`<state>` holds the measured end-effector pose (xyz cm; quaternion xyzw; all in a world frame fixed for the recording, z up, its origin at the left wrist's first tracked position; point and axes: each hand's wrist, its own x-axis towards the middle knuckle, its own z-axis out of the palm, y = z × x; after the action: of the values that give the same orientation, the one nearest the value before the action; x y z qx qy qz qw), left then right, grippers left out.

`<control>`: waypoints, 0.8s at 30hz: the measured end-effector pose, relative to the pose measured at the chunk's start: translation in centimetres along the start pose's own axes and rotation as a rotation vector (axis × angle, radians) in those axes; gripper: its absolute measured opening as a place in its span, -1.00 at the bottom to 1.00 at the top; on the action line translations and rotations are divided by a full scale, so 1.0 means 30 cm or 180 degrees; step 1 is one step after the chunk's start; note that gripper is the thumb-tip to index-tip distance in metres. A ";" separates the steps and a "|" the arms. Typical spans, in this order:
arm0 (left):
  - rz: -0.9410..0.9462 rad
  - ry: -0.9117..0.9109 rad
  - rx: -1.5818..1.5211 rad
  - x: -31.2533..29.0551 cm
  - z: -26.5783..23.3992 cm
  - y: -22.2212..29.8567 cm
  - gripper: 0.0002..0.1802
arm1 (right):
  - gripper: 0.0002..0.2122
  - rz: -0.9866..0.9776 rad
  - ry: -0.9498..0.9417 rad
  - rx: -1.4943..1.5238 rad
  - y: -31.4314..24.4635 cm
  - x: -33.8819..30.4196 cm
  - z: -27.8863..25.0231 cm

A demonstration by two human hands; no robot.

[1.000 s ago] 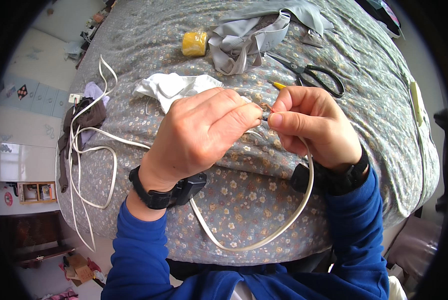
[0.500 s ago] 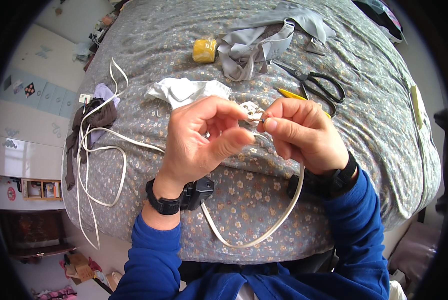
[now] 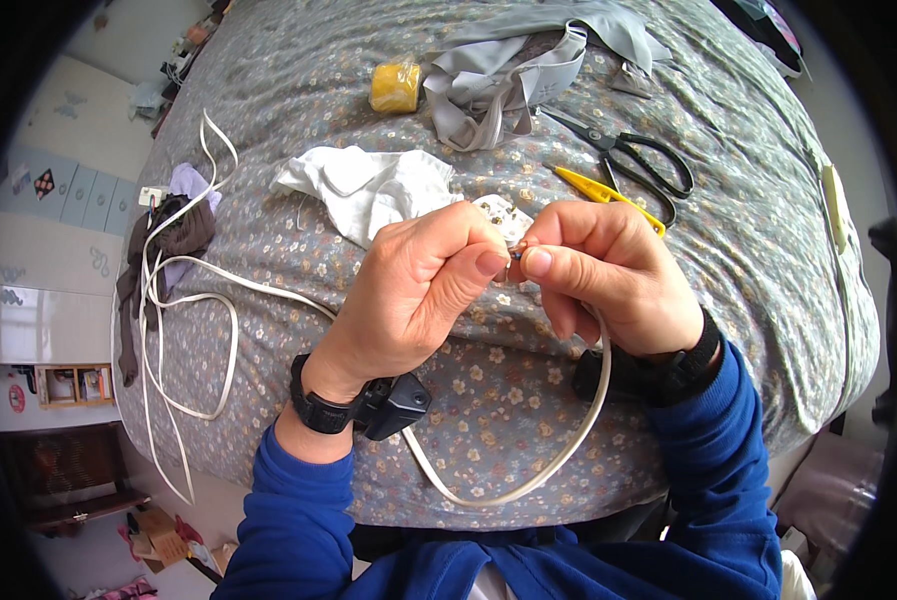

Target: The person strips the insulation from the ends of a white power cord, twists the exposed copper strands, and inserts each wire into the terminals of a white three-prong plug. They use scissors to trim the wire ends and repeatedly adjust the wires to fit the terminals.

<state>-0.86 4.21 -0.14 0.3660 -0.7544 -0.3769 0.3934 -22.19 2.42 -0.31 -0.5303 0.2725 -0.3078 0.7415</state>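
My right hand [image 3: 618, 275] is closed, thumb and forefinger pinching a thin blue-sheathed wire [image 3: 516, 256] at the end of a white cable. From the other side my left hand [image 3: 423, 285] closes on the tip of that wire; its fingers hide what lies between them. Just beyond the fingertips shows a white round electrical fitting [image 3: 501, 217] with small metal parts, partly covered by my hands. The white cable [image 3: 508, 497] hangs from the right hand in a wide loop and passes under my left wrist.
Behind my left hand lies a white cloth [image 3: 378, 188]. Black-handled scissors [image 3: 636, 158] and a yellow cutter [image 3: 590, 187] are at the right. Farther back are a yellow tape roll [image 3: 395, 88] and grey fabric [image 3: 513, 90]. Loose cable [image 3: 233, 330] and dark cloth [image 3: 173, 240] lie left on the flowered bedspread [image 3: 298, 110].
My left hand's fingers, apart before, have closed and moved to the wire's end, meeting the right fingertips. The right hand keeps its pinch, slightly lower. The view has shifted a little.
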 end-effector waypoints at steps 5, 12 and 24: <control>0.0691 0.0081 0.0632 0.005 -0.010 -0.007 -0.74 | -0.76 0.0230 -0.0263 0.0817 0.019 0.003 -0.020; 0.1994 0.0553 0.1842 0.043 -0.005 -0.050 -0.79 | -0.75 0.0185 -0.0225 0.1004 0.038 0.011 -0.017; 0.0621 0.0182 0.0308 0.020 -0.030 -0.020 -0.67 | -0.78 -0.0311 0.0308 -0.0769 -0.004 -0.013 0.025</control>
<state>-0.18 3.19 -0.11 0.3200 -0.7922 -0.2893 0.4315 -21.90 3.15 0.04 -0.6129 0.3169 -0.3337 0.6423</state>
